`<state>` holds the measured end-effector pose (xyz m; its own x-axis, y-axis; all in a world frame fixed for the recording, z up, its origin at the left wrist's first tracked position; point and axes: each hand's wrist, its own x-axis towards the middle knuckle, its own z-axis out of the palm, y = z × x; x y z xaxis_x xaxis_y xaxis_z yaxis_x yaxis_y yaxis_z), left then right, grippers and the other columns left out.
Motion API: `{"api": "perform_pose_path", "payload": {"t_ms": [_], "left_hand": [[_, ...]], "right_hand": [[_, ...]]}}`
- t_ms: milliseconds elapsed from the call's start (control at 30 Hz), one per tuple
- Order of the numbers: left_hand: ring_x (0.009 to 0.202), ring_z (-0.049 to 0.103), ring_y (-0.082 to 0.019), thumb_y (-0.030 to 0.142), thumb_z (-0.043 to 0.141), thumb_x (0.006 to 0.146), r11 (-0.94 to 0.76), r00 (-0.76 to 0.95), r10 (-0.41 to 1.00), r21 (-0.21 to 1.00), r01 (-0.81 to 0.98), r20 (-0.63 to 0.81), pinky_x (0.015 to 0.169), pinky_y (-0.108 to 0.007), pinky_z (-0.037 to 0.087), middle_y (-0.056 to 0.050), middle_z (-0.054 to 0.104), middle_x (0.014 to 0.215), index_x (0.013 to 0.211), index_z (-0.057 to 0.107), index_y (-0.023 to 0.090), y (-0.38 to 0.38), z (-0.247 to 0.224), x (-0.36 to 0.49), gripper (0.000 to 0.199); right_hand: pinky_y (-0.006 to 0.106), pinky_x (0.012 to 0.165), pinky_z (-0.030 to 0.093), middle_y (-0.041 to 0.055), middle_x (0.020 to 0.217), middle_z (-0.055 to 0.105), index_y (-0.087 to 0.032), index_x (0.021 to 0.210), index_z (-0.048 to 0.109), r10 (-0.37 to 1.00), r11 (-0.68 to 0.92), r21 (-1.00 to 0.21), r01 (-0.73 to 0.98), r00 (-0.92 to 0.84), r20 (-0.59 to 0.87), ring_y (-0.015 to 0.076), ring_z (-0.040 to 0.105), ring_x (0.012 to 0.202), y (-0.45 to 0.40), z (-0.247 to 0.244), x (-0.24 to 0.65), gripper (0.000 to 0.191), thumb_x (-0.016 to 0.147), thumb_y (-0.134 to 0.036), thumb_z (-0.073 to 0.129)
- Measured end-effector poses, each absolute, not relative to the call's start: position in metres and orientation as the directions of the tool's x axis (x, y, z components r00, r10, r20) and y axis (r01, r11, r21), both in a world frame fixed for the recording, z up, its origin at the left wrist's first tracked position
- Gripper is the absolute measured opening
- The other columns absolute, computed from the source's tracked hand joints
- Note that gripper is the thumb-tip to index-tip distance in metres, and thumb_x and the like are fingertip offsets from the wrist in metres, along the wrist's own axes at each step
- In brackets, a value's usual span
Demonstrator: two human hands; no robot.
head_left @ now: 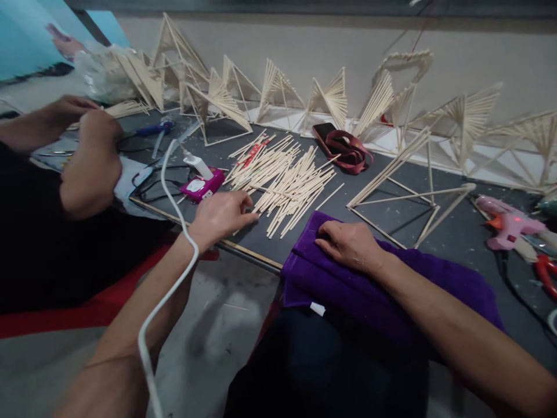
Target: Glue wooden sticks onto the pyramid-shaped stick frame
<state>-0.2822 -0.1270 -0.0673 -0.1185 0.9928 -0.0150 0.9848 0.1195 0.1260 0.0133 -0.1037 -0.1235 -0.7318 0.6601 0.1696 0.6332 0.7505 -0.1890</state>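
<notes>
My left hand (226,215) is at the near left edge of a loose pile of thin wooden sticks (291,180), its fingers curled together; whether they pinch a stick is too small to tell. My right hand (348,244) rests on a folded purple cloth (439,276) at the table's front edge, fingers loosely bent and a little apart, holding nothing. Beyond the cloth stands an open frame of joined sticks (391,200). A magenta power adapter (203,184) with a white plug lies just behind my left hand.
Fan-shaped stick models (331,98) line the wall. A phone (324,136) with a red strap lies behind the pile. A pink glue gun (509,220) and red-handled pliers (546,276) are at right. A white cable (167,290) crosses my left arm. Another person's hands (87,116) work at left.
</notes>
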Motion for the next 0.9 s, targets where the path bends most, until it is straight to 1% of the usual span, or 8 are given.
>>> {"api": "perform_pose_path", "payload": {"t_ms": [100, 200, 367, 500, 667, 733, 800, 900], "left_hand": [[0.064, 0.061, -0.020, 0.040, 0.064, 0.073, 0.121, -0.100, 0.990, 0.231, 0.965, -0.104, 0.058, -0.029, 0.035, -0.001, 0.068, 0.069, 0.082, 0.066, 0.024, -0.134, -0.084, -0.295, 0.019], [0.062, 0.061, -0.019, 0.040, 0.059, 0.076, 0.099, -0.088, 0.995, 0.285, 0.954, -0.051, 0.060, -0.028, 0.037, -0.001, 0.067, 0.067, 0.080, 0.066, 0.023, -0.127, -0.099, -0.302, 0.018], [0.068, 0.062, -0.020, 0.037, 0.053, 0.080, 0.079, -0.096, 0.992, 0.209, 0.975, 0.076, 0.063, -0.029, 0.038, -0.004, 0.070, 0.072, 0.080, 0.068, 0.022, -0.106, -0.103, -0.295, 0.021], [0.073, 0.063, -0.022, 0.034, 0.049, 0.082, 0.069, -0.094, 0.990, 0.227, 0.971, 0.102, 0.065, -0.030, 0.040, -0.007, 0.072, 0.077, 0.085, 0.071, 0.021, -0.099, -0.097, -0.287, 0.026], [0.086, 0.065, -0.030, 0.035, 0.049, 0.083, 0.225, -0.241, 0.958, 0.114, 0.968, 0.154, 0.071, -0.036, 0.044, -0.014, 0.073, 0.090, 0.097, 0.072, 0.020, -0.098, -0.087, -0.282, 0.031], [0.093, 0.065, -0.034, 0.035, 0.050, 0.083, 0.223, -0.234, 0.955, 0.076, 0.972, 0.181, 0.074, -0.039, 0.045, -0.017, 0.072, 0.098, 0.100, 0.072, 0.019, -0.092, -0.081, -0.278, 0.032], [0.099, 0.064, -0.035, 0.032, 0.049, 0.084, 0.169, -0.183, 0.960, 0.082, 0.982, 0.210, 0.077, -0.042, 0.046, -0.017, 0.071, 0.103, 0.100, 0.073, 0.018, -0.079, -0.074, -0.269, 0.031], [0.101, 0.064, -0.038, 0.027, 0.049, 0.083, 0.118, -0.142, 0.968, 0.126, 0.985, 0.208, 0.081, -0.046, 0.047, -0.019, 0.072, 0.100, 0.096, 0.075, 0.015, -0.044, -0.067, -0.250, 0.031]], "right_hand": [[0.028, 0.058, 0.028, 0.0017, 0.089, 0.073, -0.019, 0.098, 0.062, 0.655, 0.755, -0.197, 0.625, -0.731, 0.193, 0.0156, 0.066, 0.075, -0.103, -0.126, 0.013, 0.024, 0.094, -0.040, 0.050], [0.027, 0.058, 0.029, 0.0015, 0.087, 0.073, -0.019, 0.097, 0.062, 0.659, 0.752, -0.201, 0.628, -0.724, 0.205, 0.0153, 0.066, 0.073, -0.104, -0.127, 0.014, 0.023, 0.093, -0.039, 0.051], [0.027, 0.059, 0.030, 0.0013, 0.086, 0.072, -0.020, 0.098, 0.062, 0.659, 0.752, -0.207, 0.626, -0.724, 0.204, 0.0156, 0.066, 0.072, -0.105, -0.125, 0.013, 0.022, 0.093, -0.039, 0.052], [0.027, 0.059, 0.031, 0.0016, 0.087, 0.072, -0.020, 0.098, 0.062, 0.659, 0.752, -0.217, 0.623, -0.723, 0.208, 0.0150, 0.066, 0.072, -0.105, -0.126, 0.013, 0.020, 0.092, -0.037, 0.053], [0.027, 0.059, 0.031, 0.0024, 0.087, 0.072, -0.020, 0.098, 0.062, 0.659, 0.752, -0.218, 0.623, -0.724, 0.205, 0.0151, 0.066, 0.072, -0.105, -0.126, 0.013, 0.022, 0.093, -0.039, 0.052], [0.027, 0.059, 0.031, 0.0025, 0.088, 0.073, -0.019, 0.099, 0.062, 0.661, 0.750, -0.218, 0.625, -0.724, 0.198, 0.0151, 0.066, 0.073, -0.104, -0.126, 0.013, 0.023, 0.093, -0.039, 0.052], [0.027, 0.060, 0.031, 0.0025, 0.088, 0.072, -0.019, 0.098, 0.062, 0.662, 0.749, -0.219, 0.626, -0.726, 0.187, 0.0154, 0.066, 0.074, -0.104, -0.125, 0.013, 0.023, 0.093, -0.039, 0.051], [0.027, 0.059, 0.030, 0.0025, 0.090, 0.072, -0.019, 0.099, 0.062, 0.665, 0.745, -0.213, 0.632, -0.726, 0.172, 0.0158, 0.066, 0.075, -0.104, -0.124, 0.013, 0.024, 0.093, -0.039, 0.050]]}}
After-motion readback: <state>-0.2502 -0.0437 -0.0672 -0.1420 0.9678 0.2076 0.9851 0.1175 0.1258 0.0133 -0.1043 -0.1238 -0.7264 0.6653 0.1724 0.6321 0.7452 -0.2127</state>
